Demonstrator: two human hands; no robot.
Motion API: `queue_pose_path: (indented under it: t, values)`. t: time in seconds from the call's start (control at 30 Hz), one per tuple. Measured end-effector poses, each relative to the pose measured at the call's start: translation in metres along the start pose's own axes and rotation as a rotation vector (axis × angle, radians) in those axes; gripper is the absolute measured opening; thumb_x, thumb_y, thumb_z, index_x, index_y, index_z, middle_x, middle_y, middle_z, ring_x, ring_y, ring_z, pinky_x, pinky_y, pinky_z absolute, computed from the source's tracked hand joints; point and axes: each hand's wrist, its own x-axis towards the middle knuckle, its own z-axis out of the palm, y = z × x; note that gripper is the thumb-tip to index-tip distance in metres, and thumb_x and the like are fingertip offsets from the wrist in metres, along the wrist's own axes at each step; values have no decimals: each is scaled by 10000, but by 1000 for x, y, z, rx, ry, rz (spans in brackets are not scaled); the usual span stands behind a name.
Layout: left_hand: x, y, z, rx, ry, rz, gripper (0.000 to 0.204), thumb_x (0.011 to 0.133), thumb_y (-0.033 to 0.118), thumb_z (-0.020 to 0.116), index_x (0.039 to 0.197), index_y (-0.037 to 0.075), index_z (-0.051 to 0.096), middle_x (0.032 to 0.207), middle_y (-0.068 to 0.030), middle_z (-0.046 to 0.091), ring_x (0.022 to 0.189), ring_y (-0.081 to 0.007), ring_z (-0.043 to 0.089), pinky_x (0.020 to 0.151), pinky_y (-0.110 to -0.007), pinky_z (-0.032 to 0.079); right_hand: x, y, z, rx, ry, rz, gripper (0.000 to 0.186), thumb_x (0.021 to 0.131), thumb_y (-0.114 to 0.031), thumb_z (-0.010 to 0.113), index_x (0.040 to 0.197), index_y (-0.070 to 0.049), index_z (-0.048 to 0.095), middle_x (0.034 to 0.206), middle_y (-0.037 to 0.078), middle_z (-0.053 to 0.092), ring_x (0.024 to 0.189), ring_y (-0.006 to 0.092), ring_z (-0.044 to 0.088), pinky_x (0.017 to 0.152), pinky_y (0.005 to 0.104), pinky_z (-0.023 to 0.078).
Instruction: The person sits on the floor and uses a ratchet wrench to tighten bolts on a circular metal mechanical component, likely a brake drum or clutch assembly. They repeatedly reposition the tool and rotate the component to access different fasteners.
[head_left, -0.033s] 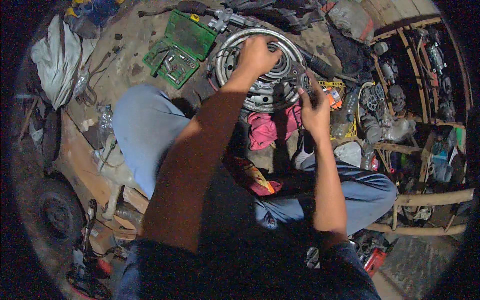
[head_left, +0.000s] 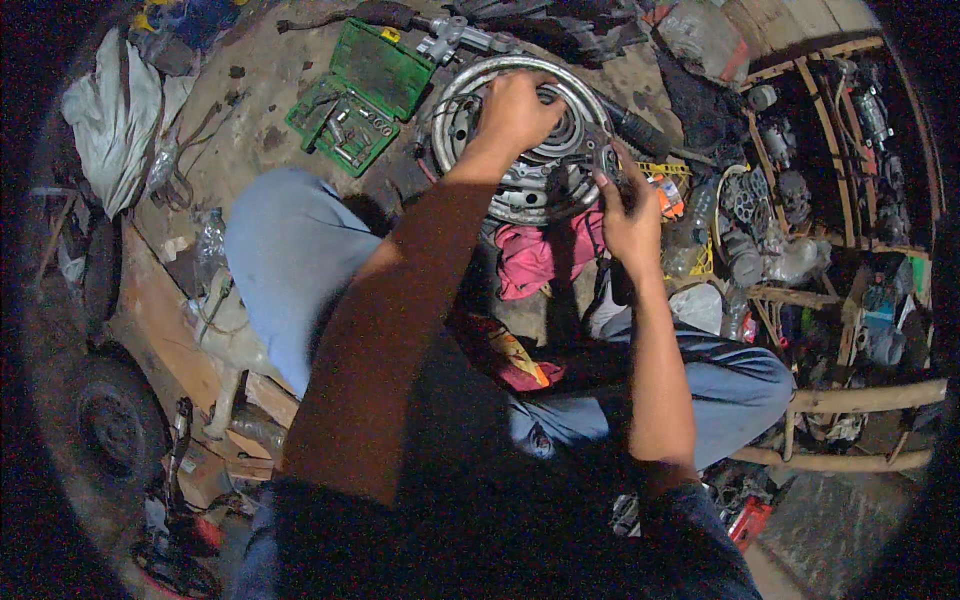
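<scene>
A round metal wheel-like part (head_left: 470, 110) with a shiny rim lies on the ground in front of my knees. My left hand (head_left: 515, 110) reaches over its middle, fingers curled down onto the inner ring. At the part's right edge, my right hand (head_left: 630, 215) is closed around a small dark tool (head_left: 608, 160) that touches the rim. What the tool's tip meets is hidden by my fingers. A pink rag (head_left: 540, 255) lies just below the part, between my legs.
An open green socket case (head_left: 350, 95) sits left of the part. A white cloth (head_left: 110, 110) lies far left, a small tyre (head_left: 115, 425) lower left. A wooden rack (head_left: 830, 400) with several metal parts stands at the right, a yellow crate (head_left: 690, 175) beside it.
</scene>
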Motion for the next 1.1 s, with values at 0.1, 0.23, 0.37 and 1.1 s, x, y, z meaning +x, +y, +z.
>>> queue_pose_path:
  t: [0.1,0.23,0.37,1.1]
  values:
    - [2,-3,6,5,26,-1,362,769,278,762,1064,68,770,1064,-264,710,1015,-423,682,944,-473,537,12,3,0,-148,-28,-15,473,946,-136,659,1391,-7,566,1301,273,635,1246,354,607,1050,412,445]
    - [1,-3,6,15,24,-17,359,777,285,755,1058,62,772,1086,-265,706,1026,-419,678,966,-470,527,22,3,-2,-172,-77,43,466,945,-130,674,1368,37,575,1338,252,627,1305,283,568,1100,357,400]
    - [-2,7,2,59,24,-8,401,775,318,754,1101,85,764,1041,-231,727,988,-421,695,927,-477,545,29,21,-2,-234,-11,-78,463,942,-186,694,1341,31,601,1287,254,657,1224,292,624,1055,376,444]
    - [-2,6,-1,36,3,-48,382,802,327,746,1109,100,760,1092,-236,710,1016,-412,678,968,-479,526,90,-13,-16,-264,-384,156,378,899,-217,752,1158,44,668,916,120,745,863,257,685,823,399,519]
